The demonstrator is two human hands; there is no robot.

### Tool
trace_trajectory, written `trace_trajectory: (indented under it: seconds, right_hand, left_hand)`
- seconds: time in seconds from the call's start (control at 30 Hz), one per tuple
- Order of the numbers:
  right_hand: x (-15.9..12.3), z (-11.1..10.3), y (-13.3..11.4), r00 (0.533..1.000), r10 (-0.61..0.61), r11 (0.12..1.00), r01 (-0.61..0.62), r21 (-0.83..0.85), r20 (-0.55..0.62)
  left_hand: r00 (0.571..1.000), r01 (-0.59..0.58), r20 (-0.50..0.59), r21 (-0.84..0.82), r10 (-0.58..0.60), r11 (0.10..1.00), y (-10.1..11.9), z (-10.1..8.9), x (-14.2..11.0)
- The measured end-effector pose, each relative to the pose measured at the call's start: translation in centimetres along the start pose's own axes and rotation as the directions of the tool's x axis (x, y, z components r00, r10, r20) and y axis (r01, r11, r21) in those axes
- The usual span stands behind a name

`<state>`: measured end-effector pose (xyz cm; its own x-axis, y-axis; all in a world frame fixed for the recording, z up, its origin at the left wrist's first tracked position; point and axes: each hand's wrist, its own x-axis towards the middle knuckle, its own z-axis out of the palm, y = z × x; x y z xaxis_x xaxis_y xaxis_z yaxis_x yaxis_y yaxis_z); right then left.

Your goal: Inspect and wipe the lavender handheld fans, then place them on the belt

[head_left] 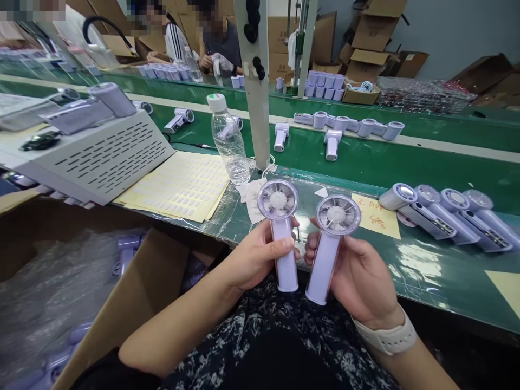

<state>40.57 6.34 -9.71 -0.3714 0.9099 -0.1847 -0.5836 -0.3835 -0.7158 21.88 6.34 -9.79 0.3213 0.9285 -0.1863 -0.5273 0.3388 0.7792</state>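
In the middle of the head view my left hand (pixel 260 252) is closed round the handle of a lavender handheld fan (pixel 286 271), thumb across its front. A second handheld fan (pixel 323 265) of the same kind is gripped by my right hand (pixel 361 271), with the fingers wrapped behind the handle. Both fans are held side by side, heads up, their round clear grilles and pale blades facing me. The two handles do not touch. Just beyond them a crumpled white tissue (pixel 251 206) lies on the green bench (pixel 227 230).
A water bottle (pixel 229 143) stands by a metal post (pixel 258 108). Sticker sheets (pixel 179 184) and a vented metal box (pixel 105 157) are left. More fans (pixel 442 216) lie right beside a yellow note (pixel 377 216). An open carton (pixel 142 292) sits low left. Co-workers sit across the belt.
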Motion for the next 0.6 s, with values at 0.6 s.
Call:
trace_trajectory:
  seconds: [0.6]
  right_hand:
    - [-0.8,-1.0,-0.5,0.948,-0.252,0.966,0.259,0.011,-0.195]
  left_hand:
    - [0.988,-0.101,0.128,0.135,0.084,0.986,0.2,0.2,0.3]
